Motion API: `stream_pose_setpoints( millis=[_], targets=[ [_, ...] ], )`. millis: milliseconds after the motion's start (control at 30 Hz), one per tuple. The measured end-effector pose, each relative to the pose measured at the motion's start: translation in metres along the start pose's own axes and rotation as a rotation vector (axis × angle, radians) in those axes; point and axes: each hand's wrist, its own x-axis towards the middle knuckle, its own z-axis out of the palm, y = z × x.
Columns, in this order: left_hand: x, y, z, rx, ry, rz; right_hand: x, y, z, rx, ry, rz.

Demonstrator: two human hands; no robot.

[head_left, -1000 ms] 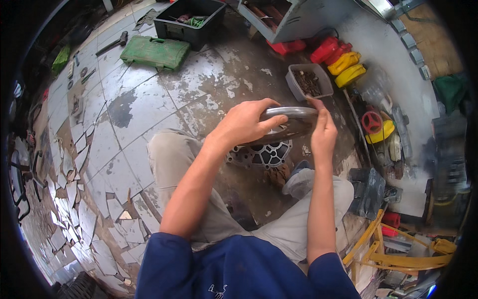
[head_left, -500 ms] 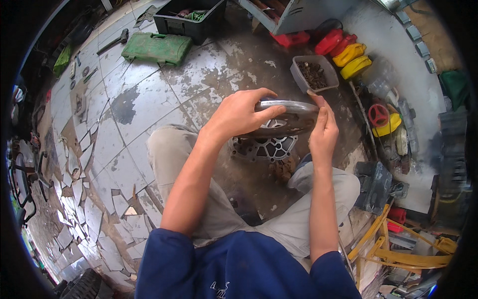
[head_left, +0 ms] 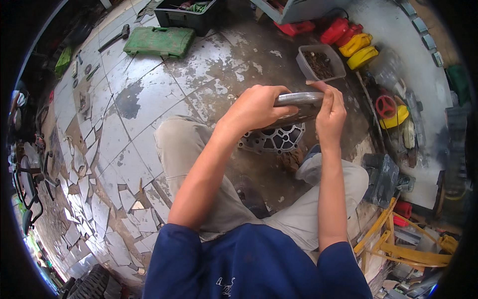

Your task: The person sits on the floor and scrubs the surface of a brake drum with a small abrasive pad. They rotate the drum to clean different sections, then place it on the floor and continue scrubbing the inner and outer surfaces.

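Observation:
Between my hands is a heavy round metal disc point(head_left: 301, 98) with a thick, shiny rim, now seen almost edge-on. My left hand point(head_left: 258, 108) grips its left side, the thumb lying along the near face. On the right edge, my right hand point(head_left: 330, 112) holds it with thumb and fingers. Below the disc, a cast metal housing point(head_left: 280, 138) with ribbed openings and bolt holes around its edge rests on the floor between my legs. The disc and my left hand hide part of that housing.
A tub of small dark metal parts point(head_left: 318, 64) stands beyond my right hand. Farther off lie a green tool case point(head_left: 159, 42), a hammer point(head_left: 114, 38) and a black crate point(head_left: 186, 14). Red and yellow containers point(head_left: 356, 46) line the right wall. Broken tiles point(head_left: 97, 212) cover the left floor.
The disc has tilted from showing its openwork face to nearly edge-on, still in both hands. The whole view has shifted slightly, so my hands appear farther right.

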Motion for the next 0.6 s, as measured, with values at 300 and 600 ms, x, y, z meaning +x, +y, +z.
stream_pose_setpoints(
  millis=[300, 600],
  targets=[
    [-0.003, -0.015, -0.004, -0.048, 0.025, 0.043, 0.004, 0.014, 0.016, -0.125, -0.012, -0.001],
    [-0.007, -0.005, 0.013, -0.024, 0.090, 0.052, 0.000, 0.016, 0.009, 0.052, 0.067, -0.005]
  ],
)
